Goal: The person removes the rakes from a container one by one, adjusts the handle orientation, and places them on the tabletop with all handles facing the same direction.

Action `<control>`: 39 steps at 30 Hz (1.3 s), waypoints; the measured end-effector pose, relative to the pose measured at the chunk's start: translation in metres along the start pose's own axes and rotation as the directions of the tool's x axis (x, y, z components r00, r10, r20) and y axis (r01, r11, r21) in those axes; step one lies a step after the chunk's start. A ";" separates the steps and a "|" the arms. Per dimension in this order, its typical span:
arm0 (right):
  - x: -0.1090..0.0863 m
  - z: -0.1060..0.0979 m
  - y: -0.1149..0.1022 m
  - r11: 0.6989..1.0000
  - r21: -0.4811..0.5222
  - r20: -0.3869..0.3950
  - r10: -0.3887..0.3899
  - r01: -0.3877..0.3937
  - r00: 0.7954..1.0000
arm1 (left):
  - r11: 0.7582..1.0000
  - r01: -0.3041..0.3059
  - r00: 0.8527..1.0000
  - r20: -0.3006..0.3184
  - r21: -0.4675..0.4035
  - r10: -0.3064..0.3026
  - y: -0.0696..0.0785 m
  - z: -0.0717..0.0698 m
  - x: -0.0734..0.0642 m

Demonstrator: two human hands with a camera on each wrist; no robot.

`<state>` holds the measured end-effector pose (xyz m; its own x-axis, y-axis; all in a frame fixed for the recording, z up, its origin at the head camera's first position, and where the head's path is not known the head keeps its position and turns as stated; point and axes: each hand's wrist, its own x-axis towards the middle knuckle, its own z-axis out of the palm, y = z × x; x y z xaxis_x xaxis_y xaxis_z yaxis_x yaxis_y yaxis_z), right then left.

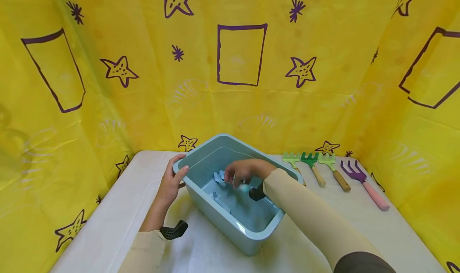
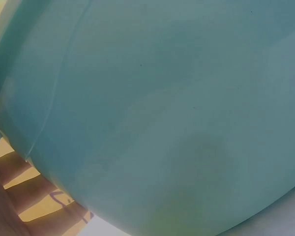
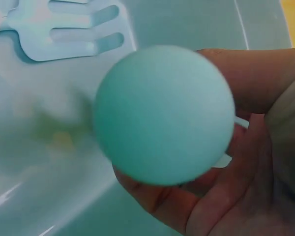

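A pale blue plastic bin [image 1: 215,203] stands on the table. My left hand [image 1: 170,183] grips its left rim, thumb on top and fingers outside; in the left wrist view, those fingers [image 2: 29,191] lie against the bin wall. Reaching inside the bin, my right hand [image 1: 242,171] holds an object with a round mint-green end [image 3: 164,115], which faces the right wrist camera. The rest of that object is mostly hidden by the end and the hand. A light blue toy garden fork [image 3: 59,29] lies on the bin floor. Another light blue piece [image 1: 221,203] lies near the bin's left wall.
Several small garden rakes lie to the right of the bin, among them a dark green rake [image 1: 313,167] with a wooden handle. Farther right is a purple fork [image 1: 364,183] with a pink handle. A yellow patterned curtain [image 1: 237,113] surrounds the white table [image 1: 151,165].
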<state>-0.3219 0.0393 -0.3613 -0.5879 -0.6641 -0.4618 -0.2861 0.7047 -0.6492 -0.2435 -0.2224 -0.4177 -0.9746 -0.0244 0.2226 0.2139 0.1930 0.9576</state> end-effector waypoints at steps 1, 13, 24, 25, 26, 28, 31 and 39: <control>-0.001 0.000 0.000 1.000 0.016 -0.014 0.004 -0.004 1.000 | 1.000 -0.003 1.000 0.000 0.002 0.003 0.000 0.000 0.000; -0.007 -0.006 0.003 0.989 0.071 -0.116 0.134 -0.127 0.984 | 1.000 -0.009 1.000 0.002 0.007 0.009 -0.002 -0.001 0.001; -0.010 -0.008 -0.001 0.984 0.039 -0.211 0.178 -0.174 0.961 | 1.000 -0.005 1.000 -0.012 0.022 0.005 0.000 0.000 -0.001; -0.010 -0.009 -0.001 0.984 0.041 -0.214 0.177 -0.172 0.961 | 1.000 -0.005 1.000 -0.009 0.019 0.005 0.000 0.000 -0.001; -0.011 -0.009 -0.002 0.985 0.040 -0.220 0.174 -0.169 0.960 | 1.000 -0.005 1.000 -0.006 0.016 0.005 0.001 -0.001 -0.001; -0.012 -0.011 -0.003 0.987 0.025 -0.232 0.157 -0.156 0.960 | 1.000 -0.004 1.000 -0.002 0.013 0.004 0.001 -0.001 -0.001; -0.014 -0.012 -0.005 0.992 -0.004 -0.249 0.125 -0.130 0.960 | 1.000 -0.005 1.000 0.000 0.013 0.005 -0.002 -0.001 -0.002; -0.030 -0.023 -0.013 0.995 -0.074 -0.292 0.047 -0.072 0.955 | 0.999 0.005 1.000 -0.013 0.035 -0.004 0.000 0.000 -0.001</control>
<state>-0.3175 0.0562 -0.3253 -0.7961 -0.5282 -0.2953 -0.2984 0.7672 -0.5678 -0.2428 -0.2225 -0.4181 -0.9745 -0.0383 0.2209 0.2068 0.2270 0.9517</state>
